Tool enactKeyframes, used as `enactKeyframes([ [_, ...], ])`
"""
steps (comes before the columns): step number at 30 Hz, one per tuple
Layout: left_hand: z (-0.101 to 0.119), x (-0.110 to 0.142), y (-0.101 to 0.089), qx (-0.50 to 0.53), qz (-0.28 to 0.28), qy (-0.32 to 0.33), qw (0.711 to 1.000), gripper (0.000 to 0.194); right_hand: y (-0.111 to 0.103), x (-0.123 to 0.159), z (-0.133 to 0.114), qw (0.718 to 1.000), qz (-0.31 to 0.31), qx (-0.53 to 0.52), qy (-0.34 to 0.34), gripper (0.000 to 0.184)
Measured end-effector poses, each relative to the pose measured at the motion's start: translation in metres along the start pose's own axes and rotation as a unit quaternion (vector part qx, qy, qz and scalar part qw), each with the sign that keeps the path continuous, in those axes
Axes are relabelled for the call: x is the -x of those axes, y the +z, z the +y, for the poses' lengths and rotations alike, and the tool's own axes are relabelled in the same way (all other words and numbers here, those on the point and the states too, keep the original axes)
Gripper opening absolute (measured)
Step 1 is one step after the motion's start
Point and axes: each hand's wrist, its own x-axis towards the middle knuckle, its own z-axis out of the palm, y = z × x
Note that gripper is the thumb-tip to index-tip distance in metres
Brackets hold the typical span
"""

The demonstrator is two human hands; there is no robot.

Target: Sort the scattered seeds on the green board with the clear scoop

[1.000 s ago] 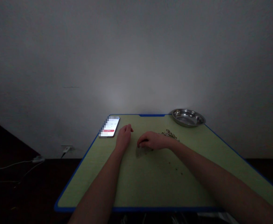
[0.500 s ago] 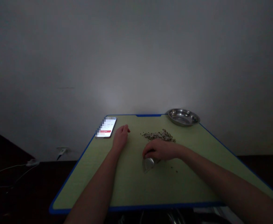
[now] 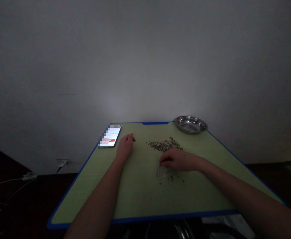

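Observation:
My right hand (image 3: 174, 159), its fingers curled, grips a clear cup (image 3: 164, 171) low over the table; the cup looks tipped on its side, and part of it is hidden under my fingers. Just beyond that hand lies a scattered pile of small dark and whitish grains (image 3: 164, 145). A few loose dark grains (image 3: 171, 179) are strewn on the near side of the cup. My left hand (image 3: 126, 145) rests on the table left of the pile, fingers folded in, with nothing visible in it.
A phone (image 3: 110, 136) with a lit screen lies at the table's far left edge. At the far right corner stands a shiny metal bowl (image 3: 191, 125). The pale green table (image 3: 140, 196) has a blue rim and meets a grey wall. Cables and a plug (image 3: 63, 163) show at lower left.
My right hand and the cup have shifted slightly right, and the cup has turned. More loose grains show beside it. The left hand stays put; the whole view has moved slightly.

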Motion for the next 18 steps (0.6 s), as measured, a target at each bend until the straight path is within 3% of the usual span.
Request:
enactKeyframes([
  [9, 0.006, 0.002, -0.002, -0.015, -0.006, -0.003, 1.0, 0.042, 0.006, 0.023, 0.01, 0.995, 0.056, 0.02, 0.084, 0.019],
  [18, 0.006, 0.002, -0.001, -0.027, -0.008, 0.003, 1.0, 0.043, 0.01, 0.018, -0.002, 0.996, 0.052, -0.015, 0.07, 0.018],
])
